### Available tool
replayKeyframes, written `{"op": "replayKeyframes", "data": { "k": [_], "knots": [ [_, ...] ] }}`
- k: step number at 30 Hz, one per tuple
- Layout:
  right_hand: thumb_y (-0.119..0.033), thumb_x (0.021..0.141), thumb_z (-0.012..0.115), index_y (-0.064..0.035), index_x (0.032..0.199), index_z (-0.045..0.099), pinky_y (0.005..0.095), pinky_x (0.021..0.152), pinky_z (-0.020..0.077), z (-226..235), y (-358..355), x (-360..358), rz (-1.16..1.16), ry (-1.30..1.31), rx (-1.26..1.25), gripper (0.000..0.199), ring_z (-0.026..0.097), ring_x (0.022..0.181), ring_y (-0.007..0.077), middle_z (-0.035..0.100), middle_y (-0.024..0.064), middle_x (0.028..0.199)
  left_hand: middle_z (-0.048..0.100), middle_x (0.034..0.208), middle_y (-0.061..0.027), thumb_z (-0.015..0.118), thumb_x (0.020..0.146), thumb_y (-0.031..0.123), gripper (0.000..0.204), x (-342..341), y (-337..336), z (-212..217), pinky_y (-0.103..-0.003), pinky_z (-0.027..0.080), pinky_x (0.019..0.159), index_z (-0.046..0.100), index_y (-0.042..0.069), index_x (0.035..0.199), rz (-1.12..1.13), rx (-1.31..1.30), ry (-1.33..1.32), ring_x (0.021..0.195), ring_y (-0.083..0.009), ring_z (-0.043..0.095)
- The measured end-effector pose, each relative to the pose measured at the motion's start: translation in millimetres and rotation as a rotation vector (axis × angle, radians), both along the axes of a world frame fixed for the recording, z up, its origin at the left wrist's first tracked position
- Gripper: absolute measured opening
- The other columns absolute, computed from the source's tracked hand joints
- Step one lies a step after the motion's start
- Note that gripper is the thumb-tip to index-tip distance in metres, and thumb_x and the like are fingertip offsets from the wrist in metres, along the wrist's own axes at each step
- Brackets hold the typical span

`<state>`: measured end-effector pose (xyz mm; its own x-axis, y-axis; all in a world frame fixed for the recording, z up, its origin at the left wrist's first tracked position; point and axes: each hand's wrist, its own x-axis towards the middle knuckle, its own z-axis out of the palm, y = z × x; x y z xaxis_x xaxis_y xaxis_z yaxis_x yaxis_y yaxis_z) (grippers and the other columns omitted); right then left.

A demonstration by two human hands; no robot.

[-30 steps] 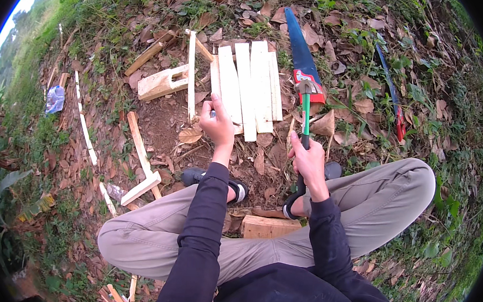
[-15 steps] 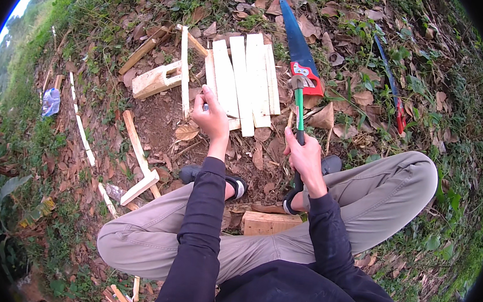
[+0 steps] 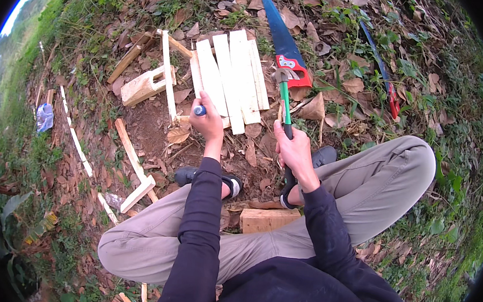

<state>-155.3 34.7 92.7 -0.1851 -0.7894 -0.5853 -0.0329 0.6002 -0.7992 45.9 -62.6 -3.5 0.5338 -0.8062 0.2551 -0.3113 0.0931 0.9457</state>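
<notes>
Hammer (image 3: 285, 97) handle inside right hand (image 3: 295, 152) fingers (image 3: 283, 146), head above slats (image 3: 230, 76).

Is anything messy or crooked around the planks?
A little. The pale planks lie side by side, but their ends are uneven, and one thin strip lies slanted beside them. Loose wood offcuts lie scattered among dry leaves. Nothing looks broken.
</notes>
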Motion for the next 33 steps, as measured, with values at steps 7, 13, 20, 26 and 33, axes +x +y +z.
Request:
{"op": "replayKeyframes", "data": {
  "k": [7,13,20,26,33],
  "knots": [
    [-0.044,0.099,0.059,-0.0038,0.073,0.055,0.0269,0.035,0.037,-19.9,1.4,-1.5,0.026,0.05,-0.089,0.048,0.048,0.038,0.0093,0.053,0.0012,0.055,0.044,0.051,0.0015,0.052,0.104,0.033,0.051,-12.1,1.6,15.9,-0.03,0.03,0.045,0.041,0.007,0.061,0.046,0.005,0.101,0.046,-0.0094,0.041],
    [-0.045,0.099,0.058,-0.005,0.071,0.053,0.0267,0.036,0.0367,-24.2,1.2,4.2,0.05,0.059,-0.08,0.049,0.048,0.038,0.0092,0.052,0.0008,0.055,0.046,0.052,0.0001,0.052,0.104,0.031,0.05,-17.3,11.5,15.0,-0.028,0.032,0.047,0.044,0.006,0.061,0.037,0.036,-0.087,0.048,-0.0098,0.045],
    [-0.046,0.096,0.06,0.0028,0.073,0.061,0.037,0.053,0.0429,-30.9,1.3,5.3,0.055,0.071,-0.038,0.054,0.054,0.054,0.0134,0.054,0.006,0.055,0.048,0.053,0.0001,0.053,0.103,0.028,0.049,-24.8,9.8,17.4,-0.028,0.032,0.047,0.042,0.006,0.061,0.064,0.027,0.006,0.048,-0.0089,0.044],
    [-0.043,0.097,0.059,0.0034,0.087,0.061,0.0416,0.058,0.0473,-5.7,-3.5,6.6,0.093,-0.028,0.154,0.047,0.063,0.059,0.0217,0.056,0.0107,0.057,0.049,0.054,0.0013,0.061,0.096,0.016,0.04,-14.4,8.0,-4.3,-0.027,0.033,0.048,0.044,0.006,0.061,-0.03,0.037,-0.022,0.049,-0.0081,0.045],
    [-0.036,0.095,0.063,0.0016,0.092,0.055,0.0446,0.06,0.0458,-3.5,28.9,10.3,0.292,0.395,-0.061,0.039,0.062,0.061,0.0346,0.06,0.0203,0.065,0.041,0.048,-0.0087,0.061,0.087,0.007,0.033,-16.7,9.2,-26.4,-0.034,0.031,0.044,0.045,0.0,0.06,-0.013,-0.068,-0.097,0.044,-0.0151,0.04]
  ]
}}
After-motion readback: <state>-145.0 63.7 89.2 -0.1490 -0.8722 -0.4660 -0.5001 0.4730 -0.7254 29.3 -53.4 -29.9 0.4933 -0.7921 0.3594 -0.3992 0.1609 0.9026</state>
